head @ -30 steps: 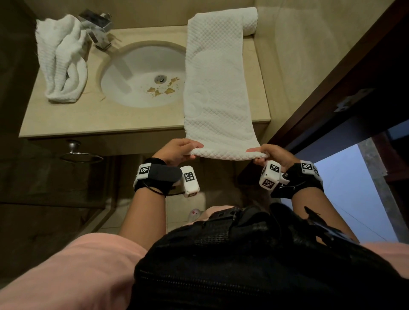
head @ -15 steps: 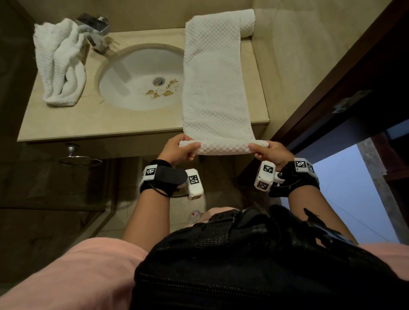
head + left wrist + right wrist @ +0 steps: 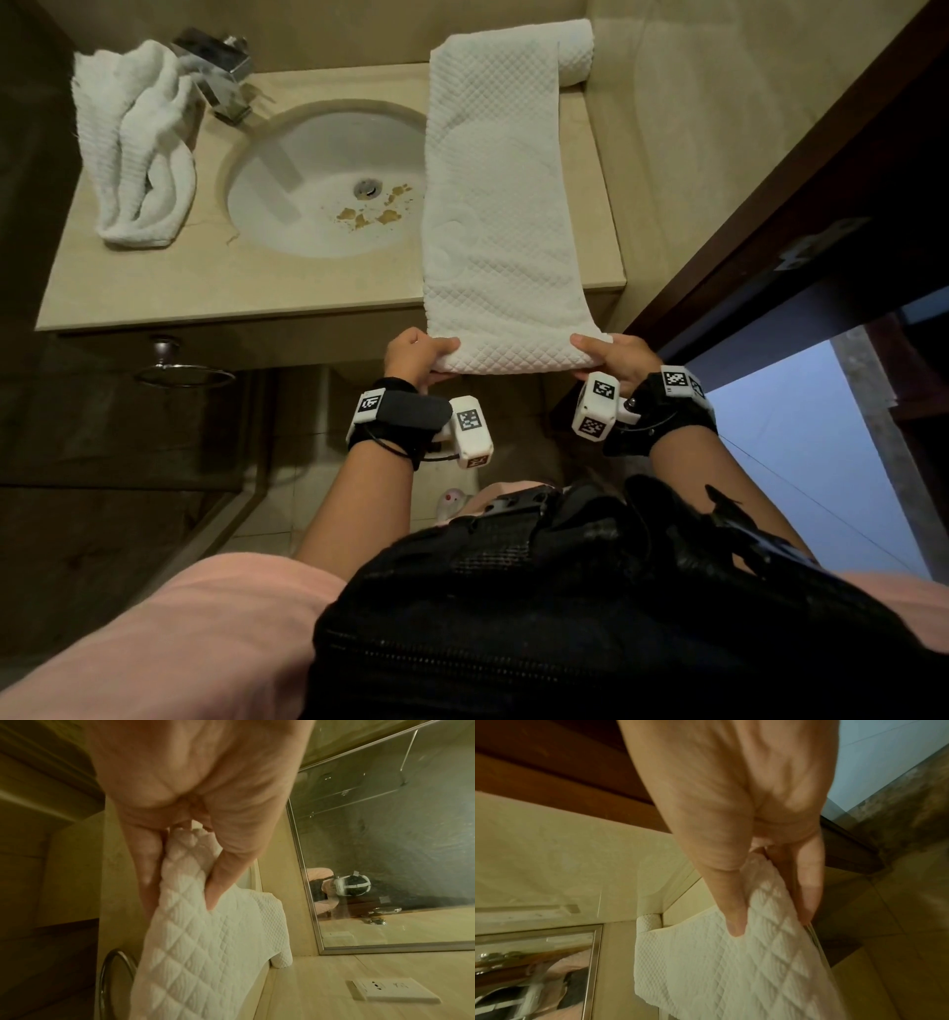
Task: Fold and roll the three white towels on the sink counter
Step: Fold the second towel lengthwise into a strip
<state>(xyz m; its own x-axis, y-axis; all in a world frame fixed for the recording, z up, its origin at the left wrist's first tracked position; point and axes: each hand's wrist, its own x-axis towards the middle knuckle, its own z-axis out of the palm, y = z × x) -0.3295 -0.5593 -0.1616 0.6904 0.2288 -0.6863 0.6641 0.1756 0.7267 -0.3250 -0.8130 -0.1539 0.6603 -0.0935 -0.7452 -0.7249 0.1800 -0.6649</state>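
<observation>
A long folded white quilted towel lies along the right side of the counter, its near end hanging past the front edge and curled into a first turn. My left hand pinches that end's left corner, thumb on top. My right hand pinches the right corner the same way. A rolled white towel sits at the back right against the wall. A crumpled white towel lies on the counter's left end.
The sink basin with brown specks near its drain lies between the towels, a chrome faucet behind it. A towel ring hangs under the counter at left. A dark wooden door frame stands close on the right. A mirror covers the wall.
Both hands have lifted the towel's hanging end toward the counter edge and turned it over into the start of a roll; the grips stay the same.
</observation>
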